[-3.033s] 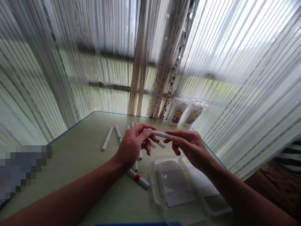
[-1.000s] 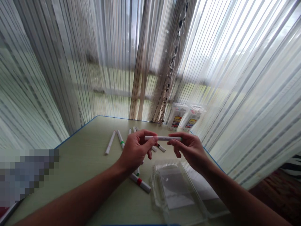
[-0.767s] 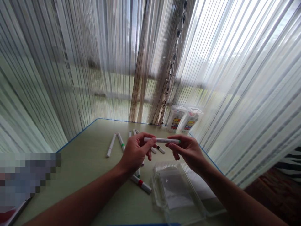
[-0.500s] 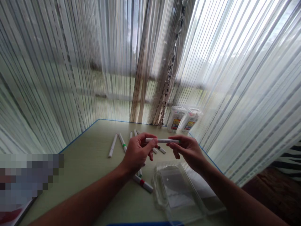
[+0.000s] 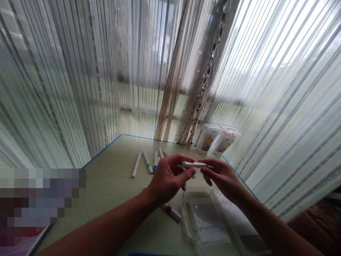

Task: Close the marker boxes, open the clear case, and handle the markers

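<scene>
A slim white green-tipped marker (image 5: 195, 164) is held level above the pale, blue-edged surface (image 5: 114, 188). The left hand (image 5: 170, 177) has a closed fingertip grip on the green end. The right hand (image 5: 222, 176) is pinched shut on the other end. Just below the right grip, a clear plastic case (image 5: 186, 229) lies open with a pale sheet inside. Beyond that grip stand two clear lidded tubs (image 5: 207, 138) with yellow-and-red labels, their contents too blurred to tell. Loose white markers (image 5: 147, 163) lie beyond the left grip, and a red-banded marker (image 5: 172, 213) lies under its wrist.
</scene>
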